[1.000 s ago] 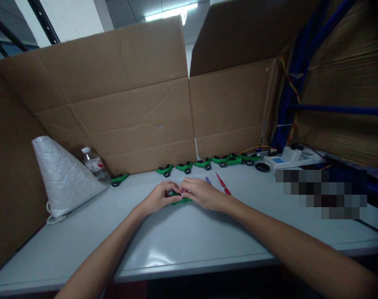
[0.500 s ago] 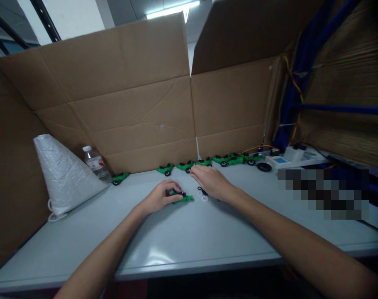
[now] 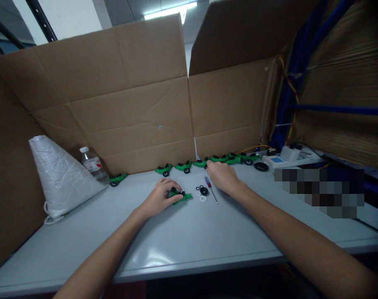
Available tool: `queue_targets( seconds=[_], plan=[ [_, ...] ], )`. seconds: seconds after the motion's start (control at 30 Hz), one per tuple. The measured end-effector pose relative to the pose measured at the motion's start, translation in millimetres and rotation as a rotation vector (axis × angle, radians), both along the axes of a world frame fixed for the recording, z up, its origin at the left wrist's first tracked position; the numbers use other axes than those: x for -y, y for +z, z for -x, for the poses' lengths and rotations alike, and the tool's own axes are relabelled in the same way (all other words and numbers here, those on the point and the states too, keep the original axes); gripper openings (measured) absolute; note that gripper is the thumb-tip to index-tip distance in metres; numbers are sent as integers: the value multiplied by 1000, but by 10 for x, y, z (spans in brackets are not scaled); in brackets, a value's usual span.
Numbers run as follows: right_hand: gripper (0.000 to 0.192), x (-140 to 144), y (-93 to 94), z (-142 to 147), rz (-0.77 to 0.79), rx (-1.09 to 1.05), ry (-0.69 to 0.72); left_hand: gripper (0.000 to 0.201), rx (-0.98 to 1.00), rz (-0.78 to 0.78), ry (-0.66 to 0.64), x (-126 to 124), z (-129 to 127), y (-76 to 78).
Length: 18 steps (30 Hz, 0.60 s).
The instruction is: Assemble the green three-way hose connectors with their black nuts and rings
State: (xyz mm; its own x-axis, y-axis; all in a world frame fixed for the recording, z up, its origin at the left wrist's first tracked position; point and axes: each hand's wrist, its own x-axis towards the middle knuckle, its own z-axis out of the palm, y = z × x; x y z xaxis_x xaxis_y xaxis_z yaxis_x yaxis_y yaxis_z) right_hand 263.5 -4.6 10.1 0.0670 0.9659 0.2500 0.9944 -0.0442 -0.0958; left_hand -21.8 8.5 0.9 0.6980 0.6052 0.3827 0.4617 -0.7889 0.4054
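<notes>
My left hand (image 3: 157, 199) is shut on a small green toy car (image 3: 181, 196) that lies on the grey table (image 3: 189, 236); a black wheel sits under my fingertips. My right hand (image 3: 223, 177) lies palm down farther back and right, with nothing visible in it. Its fingertips are next to a green car (image 3: 201, 163) in the row along the cardboard wall. Between my hands lie small black rings (image 3: 202, 190), a white ring (image 3: 203, 199) and a thin screwdriver (image 3: 211, 189).
Several green toy cars (image 3: 184, 167) line the foot of the cardboard wall (image 3: 129, 116); one car (image 3: 118, 179) stands apart at the left. A white bag (image 3: 59, 174) and a water bottle (image 3: 93, 165) stand far left. A loose black wheel (image 3: 261, 166) and a white device (image 3: 285, 157) sit right.
My right hand left the car that both hands held and moved back and right to the row of cars, uncovering the rings and screwdriver. My left hand stayed on the car.
</notes>
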Motion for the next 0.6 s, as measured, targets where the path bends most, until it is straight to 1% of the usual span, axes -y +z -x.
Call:
queue_targets(
  seconds=[0.17,0.33,0.43,0.6],
  plan=[
    [32,-46,12,-86,40,-15,-53,26,57,-28,-21,64,-60,40],
    [33,-74,-24,-96,105,-27,-6,23,93,-61,-32,74,-96,33],
    [37,-73,-40,-80,137,-32,16,22,92,-78,-25,64,-104,12],
    [40,-64,-37,-61,162,-40,44,20,80,-95,18,43,-101,-25]
  ],
)
